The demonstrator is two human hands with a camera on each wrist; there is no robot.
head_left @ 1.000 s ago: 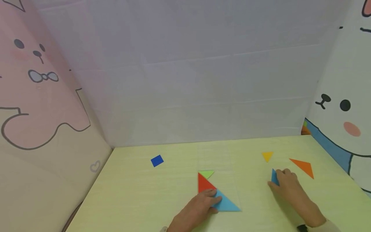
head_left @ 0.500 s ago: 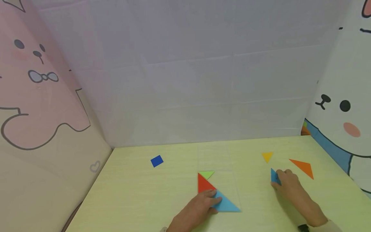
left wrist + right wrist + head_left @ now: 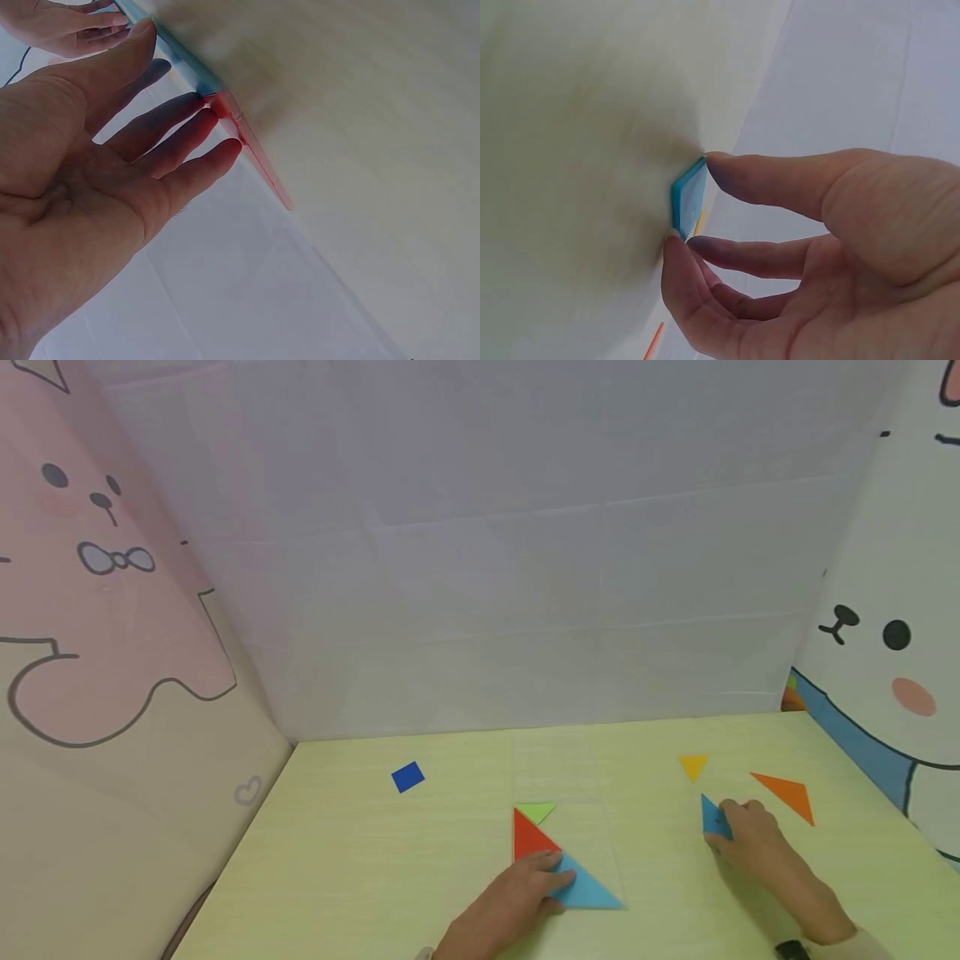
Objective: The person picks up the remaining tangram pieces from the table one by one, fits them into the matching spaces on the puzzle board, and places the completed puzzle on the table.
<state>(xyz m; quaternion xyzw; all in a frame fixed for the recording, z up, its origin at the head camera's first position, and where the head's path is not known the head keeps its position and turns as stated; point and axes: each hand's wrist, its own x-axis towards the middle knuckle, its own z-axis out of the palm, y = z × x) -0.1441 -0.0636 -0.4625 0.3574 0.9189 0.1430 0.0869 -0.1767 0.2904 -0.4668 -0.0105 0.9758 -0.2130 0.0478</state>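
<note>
As right grip (image 3: 753, 837) pinches blue tile (image 3: 712, 820), left grip (image 3: 521, 892) spread, yellowish table (image 3: 360, 860), likely curtain (image 3: 480, 585)

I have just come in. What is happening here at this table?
A person is handling flat coloured pieces on a pale table. The left hand rests across a red piece and a light blue piece, which meet; a green triangle lies at the red one's far end. The right hand pinches another blue piece, apart from that group. A dark blue piece, a yellow triangle and an orange triangle lie separately, untouched.
</note>
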